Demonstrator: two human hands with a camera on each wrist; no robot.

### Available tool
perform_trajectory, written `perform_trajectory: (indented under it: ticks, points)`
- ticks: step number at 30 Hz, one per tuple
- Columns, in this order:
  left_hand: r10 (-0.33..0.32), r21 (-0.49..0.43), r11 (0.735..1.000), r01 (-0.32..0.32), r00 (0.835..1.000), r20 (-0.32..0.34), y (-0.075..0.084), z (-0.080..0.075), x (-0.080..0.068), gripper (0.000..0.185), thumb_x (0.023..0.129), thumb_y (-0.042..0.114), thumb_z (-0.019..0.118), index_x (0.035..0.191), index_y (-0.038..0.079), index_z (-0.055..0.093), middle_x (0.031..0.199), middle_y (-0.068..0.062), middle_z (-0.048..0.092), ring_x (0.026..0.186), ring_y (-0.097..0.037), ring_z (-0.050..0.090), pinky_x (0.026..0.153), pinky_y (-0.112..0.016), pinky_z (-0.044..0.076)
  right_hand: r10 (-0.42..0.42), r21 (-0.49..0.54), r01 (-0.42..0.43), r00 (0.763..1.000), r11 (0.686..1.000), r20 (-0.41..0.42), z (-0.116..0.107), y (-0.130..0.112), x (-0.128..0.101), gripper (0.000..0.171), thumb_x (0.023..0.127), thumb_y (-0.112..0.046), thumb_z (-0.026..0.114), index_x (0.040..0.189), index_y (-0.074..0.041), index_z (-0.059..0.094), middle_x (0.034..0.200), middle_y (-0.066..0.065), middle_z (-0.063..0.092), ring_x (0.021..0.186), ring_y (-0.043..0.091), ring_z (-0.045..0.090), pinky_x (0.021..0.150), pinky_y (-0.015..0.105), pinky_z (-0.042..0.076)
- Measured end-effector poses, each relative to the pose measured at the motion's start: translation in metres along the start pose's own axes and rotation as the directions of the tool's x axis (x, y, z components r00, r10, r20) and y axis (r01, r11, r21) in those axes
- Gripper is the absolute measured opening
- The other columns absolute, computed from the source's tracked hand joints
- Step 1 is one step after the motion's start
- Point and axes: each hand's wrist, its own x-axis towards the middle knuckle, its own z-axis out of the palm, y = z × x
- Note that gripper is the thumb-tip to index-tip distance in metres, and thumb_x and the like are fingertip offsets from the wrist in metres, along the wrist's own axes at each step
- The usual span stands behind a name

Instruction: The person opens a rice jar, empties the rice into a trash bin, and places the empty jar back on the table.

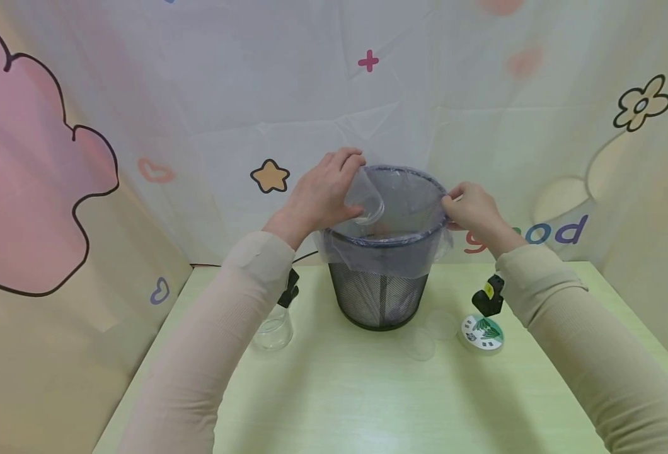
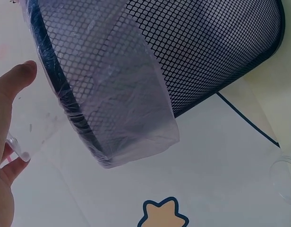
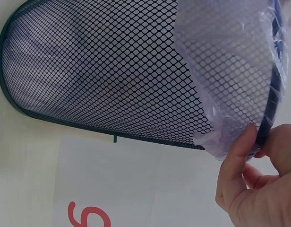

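Your left hand point(image 1: 321, 192) tips a clear plastic cup point(image 1: 366, 197) over the lined mesh wastebasket point(image 1: 380, 296), not yet released, while your right hand point(image 1: 472, 208) pinches the rim at 3 o'clock; another cup point(image 1: 273, 328) and two lids point(image 1: 430, 333) wait on the table point(image 1: 334, 391).

The bin point(image 1: 380, 296) looks like black metal mesh, matt. Its liner point(image 1: 379, 255) is thin, crinkly, see-through plastic. The cup point(image 1: 365, 198) is clear, glossy plastic, and the table point(image 1: 368, 391) is smooth pale wood-look.

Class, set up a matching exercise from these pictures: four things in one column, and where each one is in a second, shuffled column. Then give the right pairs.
Things
1. clear cup
2. glass flask
3. round printed lid
4. bag edge

Places
a. on the table, right of the mesh bin
b. pinched by the right hand
c. held by the left hand over the bin's mouth
d. on the table, left of the bin

Pairs: 1-c, 2-d, 3-a, 4-b
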Motion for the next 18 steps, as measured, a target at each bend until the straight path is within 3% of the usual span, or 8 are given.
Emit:
perform_trajectory:
  ticks: [4,12,18]
  points:
    - [-0.005,-0.004,1.000,0.005,1.000,-0.025,0.0006,0.0001,0.0005,0.073,0.075,0.036,0.074,0.132,0.006,0.041,0.138,-0.009,0.037,0.123,-0.026,0.039,0.092,-0.035,0.045,-0.002,0.009,0.002,1.000,1.000,-0.002,0.0000,-0.0004,-0.0006,0.038,0.091,-0.022,0.038,0.116,0.006,0.043,0.105,0.022,0.052,0.063,0.006,0.061,0.063,0.024,0.053]
    - [-0.020,0.000,1.000,0.020,1.000,-0.012,0.0010,0.0036,0.0010,0.073,0.078,0.040,0.070,0.136,0.010,0.039,0.133,-0.008,0.040,0.118,-0.024,0.042,0.087,-0.034,0.047,-0.005,0.001,0.005,1.000,1.000,0.001,0.0001,-0.0003,-0.0009,0.037,0.091,-0.022,0.038,0.116,0.006,0.043,0.107,0.022,0.051,0.062,0.006,0.061,0.064,0.025,0.053]
    - [-0.031,-0.006,1.000,0.031,0.999,-0.035,-0.0007,0.0053,0.0007,0.073,0.078,0.041,0.070,0.137,0.011,0.038,0.131,-0.009,0.041,0.118,-0.025,0.043,0.088,-0.034,0.046,-0.012,0.000,0.012,1.000,1.000,-0.003,0.0002,0.0000,-0.0013,0.039,0.091,-0.022,0.038,0.117,0.006,0.043,0.107,0.023,0.052,0.064,0.008,0.062,0.065,0.026,0.054]
